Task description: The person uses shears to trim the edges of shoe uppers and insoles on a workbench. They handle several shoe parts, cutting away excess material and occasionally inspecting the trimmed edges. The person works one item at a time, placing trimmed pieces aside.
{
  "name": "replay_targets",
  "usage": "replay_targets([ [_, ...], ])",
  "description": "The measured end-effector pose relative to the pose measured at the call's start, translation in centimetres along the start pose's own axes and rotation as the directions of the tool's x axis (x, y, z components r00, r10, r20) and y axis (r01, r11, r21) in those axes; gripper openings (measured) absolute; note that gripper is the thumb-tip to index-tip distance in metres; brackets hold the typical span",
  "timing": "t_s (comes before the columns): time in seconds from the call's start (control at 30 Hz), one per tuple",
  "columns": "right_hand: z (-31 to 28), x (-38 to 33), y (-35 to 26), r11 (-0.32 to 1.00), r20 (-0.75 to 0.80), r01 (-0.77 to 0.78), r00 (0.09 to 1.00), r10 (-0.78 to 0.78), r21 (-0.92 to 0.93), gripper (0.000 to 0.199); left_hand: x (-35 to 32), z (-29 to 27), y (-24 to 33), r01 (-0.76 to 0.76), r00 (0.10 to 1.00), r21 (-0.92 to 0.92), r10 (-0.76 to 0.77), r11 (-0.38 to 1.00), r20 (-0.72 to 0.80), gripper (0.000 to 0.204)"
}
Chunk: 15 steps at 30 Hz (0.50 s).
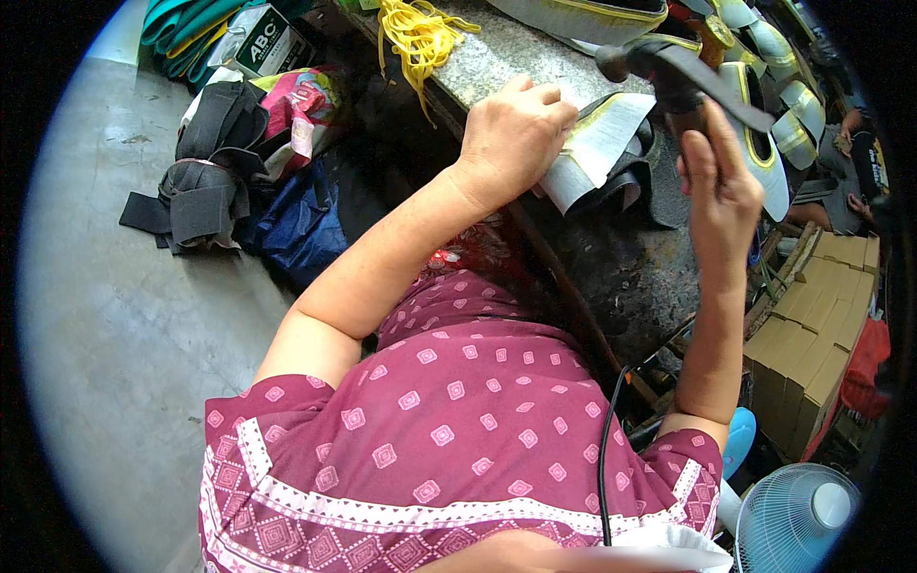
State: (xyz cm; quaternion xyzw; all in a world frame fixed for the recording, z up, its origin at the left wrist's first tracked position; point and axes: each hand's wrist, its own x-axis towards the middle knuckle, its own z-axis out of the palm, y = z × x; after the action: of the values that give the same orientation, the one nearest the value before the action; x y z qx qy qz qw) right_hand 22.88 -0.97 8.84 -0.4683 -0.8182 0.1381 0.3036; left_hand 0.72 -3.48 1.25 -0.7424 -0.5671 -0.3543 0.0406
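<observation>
My right hand (721, 181) is wrapped round a hammer (673, 81), raised above the work table at the right. The dark hammer head has a round face at one end and a long, tapering other end. My left hand (516, 138) is closed on the near edge of a shoe upper piece (597, 143), whose pale lining has yellow-marked edges. Its fingertips are partly hidden. Dark fabric parts (640, 186) curl beneath and beside the pale lining on the table.
More shoe uppers (759, 158) lie along the table's far right, by a jar (714, 40). Yellow laces (420, 43) hang over the table edge. A bundle of dark strips (205, 181) rests at left. Cardboard boxes (812, 329), a fan (798, 520) and another person (855, 158) are at right.
</observation>
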Motion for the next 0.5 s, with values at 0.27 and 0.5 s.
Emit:
replay_targets([
  [0.27, 2.4, -0.7, 2.1, 0.954, 0.102, 0.054, 0.994, -0.025, -0.295, 0.036, -1.2, -1.6, 0.3, 0.027, 0.999, 0.052, -0.030, 0.998, 0.042, 0.013],
  [0.5, -0.1, 0.7, -0.2, 0.968, -0.134, -0.064, 0.986, 0.100, 0.244, 0.037, -1.4, -1.3, 0.2, -0.068, 0.998, 0.104, 0.066, 0.992, 0.025, 0.009],
])
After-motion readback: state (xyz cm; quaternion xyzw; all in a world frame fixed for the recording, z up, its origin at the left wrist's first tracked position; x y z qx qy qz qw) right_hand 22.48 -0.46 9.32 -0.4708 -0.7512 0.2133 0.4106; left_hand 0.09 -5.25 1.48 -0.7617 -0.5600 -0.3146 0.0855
